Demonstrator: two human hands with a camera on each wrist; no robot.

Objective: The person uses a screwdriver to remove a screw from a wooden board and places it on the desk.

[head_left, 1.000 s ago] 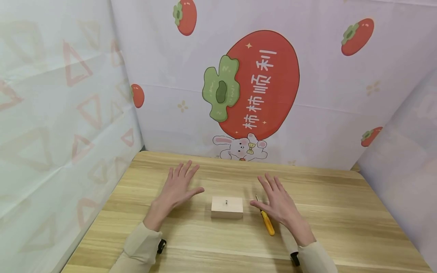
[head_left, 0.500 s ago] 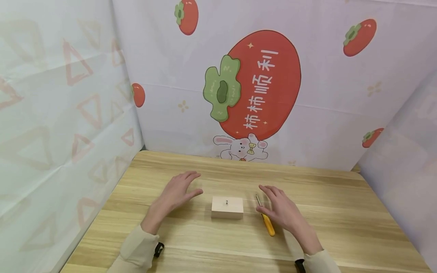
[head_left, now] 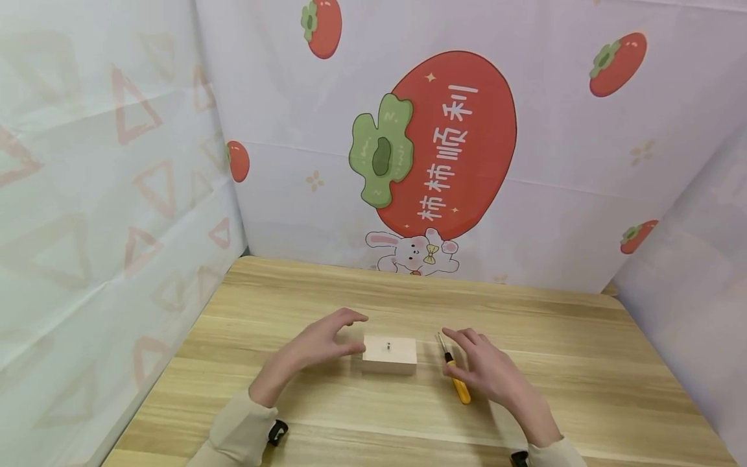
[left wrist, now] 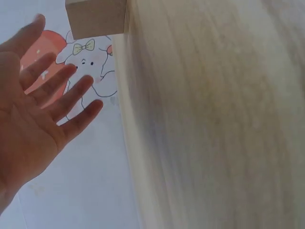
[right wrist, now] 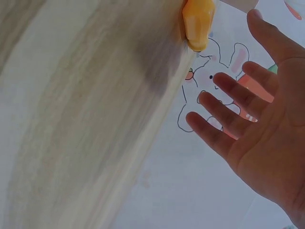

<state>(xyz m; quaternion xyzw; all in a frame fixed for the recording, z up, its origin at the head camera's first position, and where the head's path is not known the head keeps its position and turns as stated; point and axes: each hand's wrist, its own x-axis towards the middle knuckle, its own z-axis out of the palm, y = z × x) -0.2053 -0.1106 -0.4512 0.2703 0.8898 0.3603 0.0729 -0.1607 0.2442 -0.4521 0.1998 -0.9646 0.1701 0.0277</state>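
Observation:
A pale wooden block (head_left: 390, 364) lies mid-table, with a small metal screw (head_left: 388, 346) standing up from its top face. My left hand (head_left: 318, 342) hovers at the block's left side, thumb tip right at its edge and fingers loosely bent. In the left wrist view the palm of that hand (left wrist: 35, 114) holds nothing, and the block (left wrist: 97, 18) shows above it. To the right of the block lies a screwdriver (head_left: 461, 391) with a yellow handle. Over it is my right hand (head_left: 487, 368), fingers spread and relaxed; the right wrist view shows its bare palm (right wrist: 271, 129) near the yellow handle (right wrist: 198, 24).
The wood-grain table (head_left: 373, 428) runs back to a printed cloth wall (head_left: 280, 214) with persimmons and a rabbit. Another cloth wall (head_left: 117, 259) borders the left side, and a third (head_left: 694, 311) the right.
Both hands have come lower and their fingers have bent more. My left hand has moved right to the block; my right hand has shifted slightly toward me over the screwdriver.

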